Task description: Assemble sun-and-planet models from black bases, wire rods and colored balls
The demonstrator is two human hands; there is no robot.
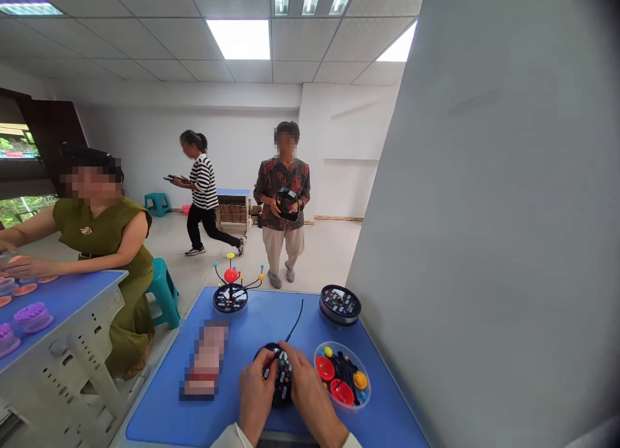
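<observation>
Fingers (265,357) of the left hand (256,396) closed narrow on black disc (283,386); right hand (312,396) against it, grip unclear.
Disc tilted, near side of blue counter (159,409); no ball or branching arms visible on it. Thin black rod (296,319) just beyond fingertips; its near end hidden, so attachment uncertain. Clear tub (367,399), right: red half-shells (325,368), small balls, tangled black pieces, loose, uncounted. Pixelated item (206,364), left, unreadable. Far edge: model (231,275) upright, red ball and arms on, looks built up; round black stack (340,304) at right, no arms seen. Beyond, standing person (285,177) holds black object, details lost.
</observation>
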